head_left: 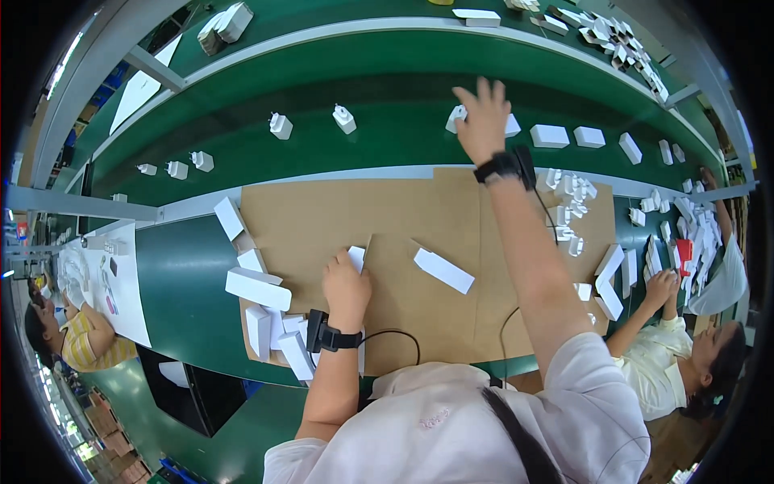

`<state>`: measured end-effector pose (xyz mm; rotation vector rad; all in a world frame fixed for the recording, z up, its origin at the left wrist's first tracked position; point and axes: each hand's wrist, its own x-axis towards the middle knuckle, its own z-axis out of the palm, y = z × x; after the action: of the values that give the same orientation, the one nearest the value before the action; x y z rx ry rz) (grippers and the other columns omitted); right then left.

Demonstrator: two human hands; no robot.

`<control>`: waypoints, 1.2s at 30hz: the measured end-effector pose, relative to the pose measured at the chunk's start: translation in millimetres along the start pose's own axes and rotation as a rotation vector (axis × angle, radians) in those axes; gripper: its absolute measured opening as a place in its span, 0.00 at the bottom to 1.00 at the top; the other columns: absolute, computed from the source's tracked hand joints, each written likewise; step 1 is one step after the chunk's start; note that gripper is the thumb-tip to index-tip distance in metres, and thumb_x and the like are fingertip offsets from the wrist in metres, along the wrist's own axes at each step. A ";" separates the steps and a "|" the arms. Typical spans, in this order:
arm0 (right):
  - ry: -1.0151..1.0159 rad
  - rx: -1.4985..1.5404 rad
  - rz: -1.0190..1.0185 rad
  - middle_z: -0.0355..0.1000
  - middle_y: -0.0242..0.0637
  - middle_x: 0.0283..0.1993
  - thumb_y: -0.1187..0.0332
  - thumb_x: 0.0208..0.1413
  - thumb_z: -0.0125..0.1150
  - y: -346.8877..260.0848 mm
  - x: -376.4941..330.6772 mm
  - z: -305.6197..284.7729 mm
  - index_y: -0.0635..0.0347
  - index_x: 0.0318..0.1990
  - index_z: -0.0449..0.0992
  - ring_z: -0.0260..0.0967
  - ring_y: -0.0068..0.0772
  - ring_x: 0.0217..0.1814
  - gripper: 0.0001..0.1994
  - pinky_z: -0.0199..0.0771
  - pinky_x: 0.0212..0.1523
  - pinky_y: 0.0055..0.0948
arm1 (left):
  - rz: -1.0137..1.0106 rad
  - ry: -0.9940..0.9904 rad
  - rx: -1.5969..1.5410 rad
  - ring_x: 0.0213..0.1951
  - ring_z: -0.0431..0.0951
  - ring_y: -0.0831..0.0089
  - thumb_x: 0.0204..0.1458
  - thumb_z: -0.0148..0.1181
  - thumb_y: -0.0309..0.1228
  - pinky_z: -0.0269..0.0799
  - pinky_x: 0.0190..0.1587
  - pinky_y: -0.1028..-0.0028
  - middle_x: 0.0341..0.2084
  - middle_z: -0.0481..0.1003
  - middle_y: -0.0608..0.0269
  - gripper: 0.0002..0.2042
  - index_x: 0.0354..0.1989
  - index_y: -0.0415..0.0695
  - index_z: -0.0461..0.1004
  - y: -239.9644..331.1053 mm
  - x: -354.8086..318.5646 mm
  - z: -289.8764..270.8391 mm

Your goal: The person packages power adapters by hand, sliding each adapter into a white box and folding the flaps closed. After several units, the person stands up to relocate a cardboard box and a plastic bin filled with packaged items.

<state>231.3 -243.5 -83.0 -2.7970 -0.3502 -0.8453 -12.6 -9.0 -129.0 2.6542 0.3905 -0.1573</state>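
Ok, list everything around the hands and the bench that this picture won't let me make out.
All in the head view:
White box: lower part hidden by the left hand.
White plug adapter: partly covered by the right hand; contact unclear.
White item: partly behind the right hand.
Yellow object: cut off by the top edge.
Clustered adapters: overlapping, too small to count.

Standing here, I can't read a single word, number or sign. The small pinkish mark (pixel 435 418) on the front of the white short-sleeved fabric shirt (pixel 403 452) is too blurred to make out. Dark patches show on the folded white cardboard cartons (pixel 617 40) heaped on the upper green shelf (pixel 363 11), too small to decipher. Any print on the white plastic plug adapters (pixel 344 120) escapes me too.
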 end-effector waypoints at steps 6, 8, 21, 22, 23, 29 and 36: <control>-0.818 -0.893 -0.510 0.73 0.42 0.43 0.71 0.48 0.47 -6.0 26.4 66.3 0.57 0.31 0.79 0.57 0.48 0.57 0.11 0.38 0.58 0.64 | -0.058 0.056 -0.444 0.30 0.72 0.55 0.40 0.64 0.33 0.69 0.36 0.65 0.32 0.71 0.48 0.26 0.45 0.34 0.61 32.0 12.3 -46.1; -0.942 -1.108 -0.523 0.73 0.36 0.41 0.59 0.52 0.50 -6.9 23.4 79.1 0.53 0.38 0.75 0.68 0.39 0.49 0.12 0.62 0.50 0.35 | -0.129 0.000 -0.883 0.33 0.71 0.66 0.42 0.63 0.31 0.68 0.38 0.70 0.33 0.69 0.54 0.26 0.46 0.35 0.56 47.1 9.5 -69.5; -0.829 2.192 0.739 0.67 0.38 0.48 0.67 0.49 0.59 -109.9 -125.0 -200.0 0.62 0.55 0.59 0.68 0.32 0.48 0.26 0.70 0.49 0.32 | 0.065 -0.137 -1.653 0.43 0.69 0.73 0.39 0.69 0.29 0.68 0.43 0.73 0.41 0.66 0.63 0.35 0.55 0.41 0.53 56.8 -33.1 -92.4; -0.814 2.198 0.798 0.67 0.38 0.48 0.67 0.49 0.59 -115.5 -139.5 -200.2 0.62 0.54 0.60 0.67 0.32 0.49 0.25 0.70 0.49 0.33 | 0.058 -0.272 -1.731 0.42 0.69 0.74 0.40 0.68 0.30 0.68 0.42 0.73 0.40 0.67 0.63 0.32 0.53 0.41 0.57 62.4 -41.1 -94.9; -0.801 2.205 0.859 0.67 0.38 0.48 0.67 0.50 0.58 -117.3 -149.1 -199.2 0.61 0.54 0.60 0.67 0.33 0.49 0.24 0.70 0.48 0.33 | 0.050 -0.409 -1.803 0.41 0.70 0.74 0.40 0.68 0.31 0.69 0.41 0.74 0.39 0.68 0.64 0.29 0.51 0.41 0.60 67.7 -49.1 -96.7; -0.614 2.097 0.700 0.67 0.38 0.48 0.69 0.50 0.58 -110.6 -162.8 -224.1 0.60 0.54 0.60 0.67 0.34 0.49 0.24 0.71 0.48 0.36 | 0.161 -0.506 -1.763 0.41 0.73 0.69 0.39 0.67 0.30 0.69 0.41 0.71 0.39 0.71 0.59 0.27 0.49 0.41 0.62 74.8 -83.9 -107.1; -0.162 1.767 0.424 0.69 0.41 0.47 0.74 0.50 0.58 -115.4 -136.7 -256.1 0.64 0.52 0.63 0.70 0.31 0.45 0.21 0.74 0.43 0.26 | 0.473 0.447 -0.492 0.37 0.71 0.53 0.33 0.66 0.25 0.68 0.38 0.62 0.35 0.71 0.49 0.29 0.48 0.41 0.62 86.0 -109.2 -94.1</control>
<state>-44.0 -221.9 63.0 -1.1559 -0.2647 0.0009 -86.8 -67.4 9.8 2.1922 -0.0718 0.6077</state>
